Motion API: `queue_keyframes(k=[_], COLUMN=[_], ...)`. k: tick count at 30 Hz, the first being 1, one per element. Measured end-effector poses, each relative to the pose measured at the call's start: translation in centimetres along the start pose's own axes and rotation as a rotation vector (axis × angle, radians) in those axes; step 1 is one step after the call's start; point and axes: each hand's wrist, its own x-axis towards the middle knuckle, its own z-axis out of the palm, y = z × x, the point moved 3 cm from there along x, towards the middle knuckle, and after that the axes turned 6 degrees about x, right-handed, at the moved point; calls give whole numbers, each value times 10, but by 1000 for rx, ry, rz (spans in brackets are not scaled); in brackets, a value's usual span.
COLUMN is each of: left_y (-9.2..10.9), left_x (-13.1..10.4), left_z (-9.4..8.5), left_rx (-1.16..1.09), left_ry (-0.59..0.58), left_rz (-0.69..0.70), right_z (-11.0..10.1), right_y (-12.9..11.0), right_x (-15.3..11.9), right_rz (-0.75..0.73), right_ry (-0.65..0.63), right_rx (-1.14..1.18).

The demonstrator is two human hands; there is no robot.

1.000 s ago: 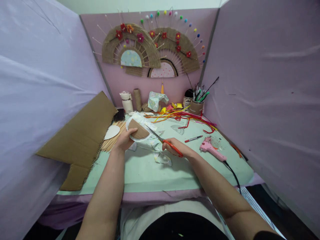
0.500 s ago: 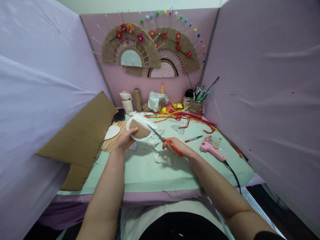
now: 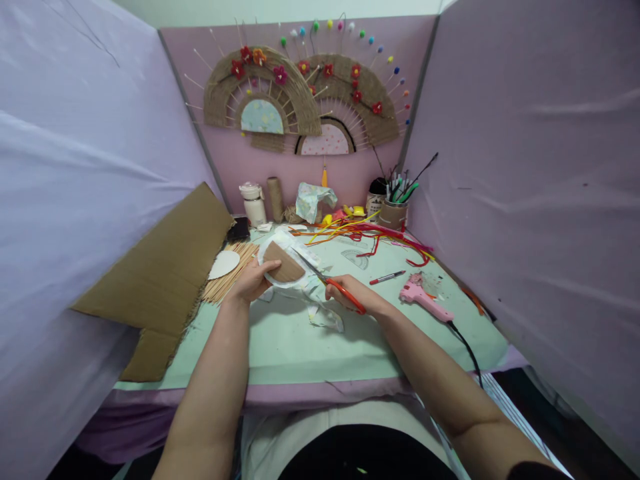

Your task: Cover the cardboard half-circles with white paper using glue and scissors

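Observation:
A brown cardboard half-disc lies on a piece of pale patterned cloth that sticks out around its edge. My left hand pinches both at their left side, thumb on the cardboard. My right hand is closed on the red handles of a pair of scissors. The scissor blades point up and left, their tips at the cloth just beside the right edge of the half-disc. Cut cloth scraps lie on the table below the blades.
Brown cardboard leans at the left by thin wooden sticks and a white oval. A pink glue gun with a black cord and a marker lie right. Behind are pipe cleaners and a white bottle.
The half-disc and cloth in my left hand have shifted slightly right and turned a little, closer to the scissors. My right hand has hardly moved.

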Motion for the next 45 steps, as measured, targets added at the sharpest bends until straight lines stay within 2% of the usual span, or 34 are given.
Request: queue_keyframes(k=[8, 14, 19, 33, 38, 45], left_y=[0, -2, -5, -8, -7, -8], left_x=[1, 1, 0, 2, 1, -1], left_z=[0, 1, 4, 3, 3, 6], left_rx=[6, 39, 101, 96, 97, 87], left_ry=[1, -40, -69, -61, -48, -95], left_rz=[-11, -17, -52, -55, -53, -62], right_z=[0, 1, 1, 1, 2, 2], right_y=[4, 1, 6, 6, 8, 6], right_x=[2, 1, 4, 4, 4, 3], right_rz=[62, -33, -41, 59, 13, -52], right_ry=[14, -13, -23, 32, 10, -24], right_rx=[-12, -22, -29, 11, -7, -31])
